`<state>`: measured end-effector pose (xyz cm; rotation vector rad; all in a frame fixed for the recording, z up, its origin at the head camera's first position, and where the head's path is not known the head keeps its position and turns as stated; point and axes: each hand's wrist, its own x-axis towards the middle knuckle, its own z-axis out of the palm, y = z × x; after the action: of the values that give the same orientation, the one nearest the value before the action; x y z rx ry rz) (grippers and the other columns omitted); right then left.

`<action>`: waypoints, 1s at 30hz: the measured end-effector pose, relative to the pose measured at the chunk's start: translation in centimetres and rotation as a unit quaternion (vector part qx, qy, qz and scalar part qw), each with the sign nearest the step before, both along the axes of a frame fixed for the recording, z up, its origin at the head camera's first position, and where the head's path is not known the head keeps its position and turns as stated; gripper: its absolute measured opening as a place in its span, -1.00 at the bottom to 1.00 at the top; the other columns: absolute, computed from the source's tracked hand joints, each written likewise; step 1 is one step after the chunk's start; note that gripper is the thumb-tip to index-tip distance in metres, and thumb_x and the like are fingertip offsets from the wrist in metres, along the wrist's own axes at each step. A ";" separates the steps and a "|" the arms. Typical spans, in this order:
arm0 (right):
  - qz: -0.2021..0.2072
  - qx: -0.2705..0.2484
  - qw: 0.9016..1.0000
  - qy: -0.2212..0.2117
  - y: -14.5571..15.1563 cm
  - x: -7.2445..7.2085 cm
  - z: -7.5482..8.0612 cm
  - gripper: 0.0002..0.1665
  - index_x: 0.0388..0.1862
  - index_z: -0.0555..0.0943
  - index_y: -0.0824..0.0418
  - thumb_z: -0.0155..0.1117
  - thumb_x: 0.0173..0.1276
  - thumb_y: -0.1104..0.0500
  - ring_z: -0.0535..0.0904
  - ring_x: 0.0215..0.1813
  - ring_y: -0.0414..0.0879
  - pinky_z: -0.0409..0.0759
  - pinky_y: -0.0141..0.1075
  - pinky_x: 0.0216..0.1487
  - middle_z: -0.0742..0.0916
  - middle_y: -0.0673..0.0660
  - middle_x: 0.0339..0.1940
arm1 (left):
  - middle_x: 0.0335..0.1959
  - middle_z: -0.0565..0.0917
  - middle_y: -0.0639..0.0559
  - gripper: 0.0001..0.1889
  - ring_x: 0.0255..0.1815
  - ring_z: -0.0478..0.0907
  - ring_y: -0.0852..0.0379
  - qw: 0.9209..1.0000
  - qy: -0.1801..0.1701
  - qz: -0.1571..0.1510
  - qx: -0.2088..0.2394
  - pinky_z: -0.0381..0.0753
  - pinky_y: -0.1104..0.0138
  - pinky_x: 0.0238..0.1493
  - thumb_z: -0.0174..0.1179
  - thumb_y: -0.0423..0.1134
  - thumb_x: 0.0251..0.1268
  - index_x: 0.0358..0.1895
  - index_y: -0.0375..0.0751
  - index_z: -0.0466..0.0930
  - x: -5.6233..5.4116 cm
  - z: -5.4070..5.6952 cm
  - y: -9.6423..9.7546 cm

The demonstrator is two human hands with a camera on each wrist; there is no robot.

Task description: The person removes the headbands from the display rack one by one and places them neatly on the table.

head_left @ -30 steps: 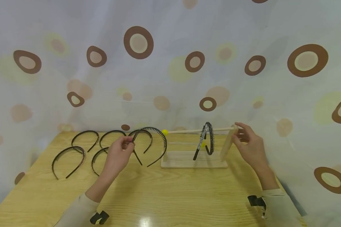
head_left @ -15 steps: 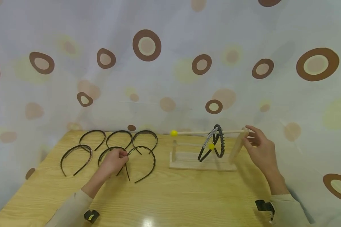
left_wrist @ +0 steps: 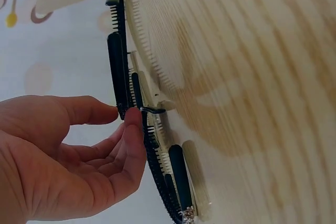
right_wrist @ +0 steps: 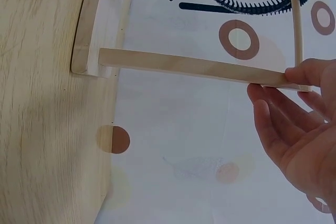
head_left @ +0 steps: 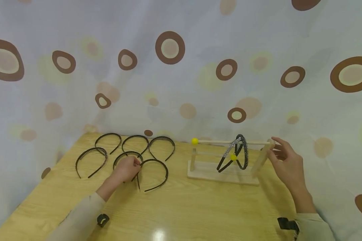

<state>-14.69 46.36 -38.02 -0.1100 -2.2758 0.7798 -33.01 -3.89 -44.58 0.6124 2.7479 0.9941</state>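
Note:
My left hand (head_left: 127, 169) pinches one end of a toothed black headband (head_left: 167, 172) between thumb and fingertips, low over the wooden table, at the front right of the other headbands. In the left wrist view this headband (left_wrist: 116, 72) stands edge-on beside several more. My right hand (head_left: 288, 167) grips the top of the upright (head_left: 261, 160) of a wooden stand; thumb and fingers lie on either side of it in the right wrist view. From the stand's upper rod (head_left: 212, 142) hang a silver glittery headband (head_left: 230, 149) and a black toothed headband (head_left: 246, 152).
Several black headbands (head_left: 76, 164) lie in two rows on the table's left (head_left: 63, 190). Yellow balls cap the upper rod (head_left: 194, 141) and a lower rod (head_left: 233, 157). A patterned curtain (head_left: 187, 90) rises behind the table's back edge.
My left hand has carried the headband from beside the rod's tip down and left to the front row. My right hand stays on the upright. The head view has turned left.

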 end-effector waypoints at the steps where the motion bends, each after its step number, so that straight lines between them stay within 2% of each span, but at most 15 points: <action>1: 0.002 0.000 1.000 0.003 0.0 0.0 0.1 -0.39 0.48 0.46 0.08 0.29 0.48 0.24 0.52 -0.13 -0.58 0.47 -0.66 -0.16 0.72 0.33 0.07 | -0.16 0.70 -0.21 -0.78 -0.19 0.65 -0.07 1.000 0.006 0.000 -0.002 0.66 0.09 -0.18 0.18 -0.36 0.40 -0.04 -0.47 0.64 -0.1 0.1 0.0; 8: 0.000 -0.012 1.000 0.014 0.1 0.3 0.4 -0.41 0.47 0.48 0.08 0.29 0.48 0.25 0.54 -0.11 -0.54 0.47 -0.65 -0.12 0.72 0.32 0.07 | -0.18 0.69 -0.18 -0.79 -0.31 0.62 0.03 1.000 0.005 -0.012 -0.015 0.64 0.13 -0.28 0.19 -0.32 0.47 -0.04 -0.45 0.65 -0.1 0.8 0.0; 15: -0.002 -0.035 0.999 -0.008 -0.1 0.7 -0.3 -0.40 0.49 0.46 0.01 0.29 0.50 0.20 0.57 -0.08 -0.47 0.50 -0.61 -0.11 0.71 0.30 0.10 | -0.15 0.70 -0.19 -0.75 -0.53 0.59 0.08 0.999 0.003 -0.026 -0.033 0.61 0.19 -0.43 0.17 -0.29 0.49 0.03 -0.43 0.66 1.0 1.3 0.1; 19: -0.001 -0.033 0.999 -0.009 -0.1 0.6 -0.7 -0.39 0.50 0.45 -0.01 0.28 0.52 0.19 0.56 -0.08 -0.49 0.50 -0.62 -0.11 0.70 0.28 0.12 | -0.13 0.68 -0.19 -0.75 -0.46 0.58 0.08 0.999 0.006 -0.030 -0.013 0.60 0.20 -0.42 0.15 -0.28 0.49 0.03 -0.38 0.65 1.7 1.8 1.0; 22: 0.000 -0.031 0.999 -0.004 -0.2 0.6 -0.8 -0.40 0.50 0.45 0.01 0.27 0.52 0.20 0.55 -0.08 -0.51 0.51 -0.62 -0.12 0.71 0.29 0.13 | -0.13 0.68 -0.13 -0.76 -0.32 0.60 0.10 0.999 0.016 -0.049 0.017 0.62 0.19 -0.33 0.17 -0.26 0.48 0.03 -0.34 0.67 2.8 2.3 2.4; 25: 0.003 -0.027 1.000 0.001 -0.4 0.6 -0.7 -0.40 0.51 0.44 0.04 0.27 0.52 0.21 0.57 -0.06 -0.46 0.51 -0.62 -0.12 0.70 0.31 0.13 | -0.16 0.69 -0.03 -0.77 -0.25 0.62 0.10 0.995 0.026 -0.080 0.058 0.63 0.19 -0.27 0.17 -0.24 0.51 0.04 -0.29 0.68 4.4 3.3 4.7; 27: 0.001 -0.021 1.000 0.003 -0.4 0.7 -0.6 -0.39 0.52 0.44 0.05 0.27 0.53 0.21 0.63 -0.02 -0.31 0.51 -0.61 -0.11 0.70 0.31 0.13 | -0.17 0.69 0.03 -0.78 -0.22 0.61 0.12 0.989 0.040 -0.108 0.088 0.63 0.20 -0.24 0.16 -0.23 0.53 0.05 -0.25 0.67 5.6 4.2 6.6; 30: -0.001 -0.019 1.000 0.000 -0.5 0.9 -0.4 -0.38 0.53 0.42 0.02 0.25 0.54 0.20 0.68 0.03 0.00 0.50 -0.63 -0.10 0.70 0.31 0.15 | -0.14 0.68 0.07 -0.75 -0.17 0.61 0.13 0.977 0.057 -0.152 0.138 0.64 0.23 -0.21 0.13 -0.20 0.56 0.10 -0.23 0.65 7.3 5.4 10.1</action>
<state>-13.80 45.91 -38.43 -0.1308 -2.2616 0.8220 -25.74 6.20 -39.20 1.1269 2.5162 1.3040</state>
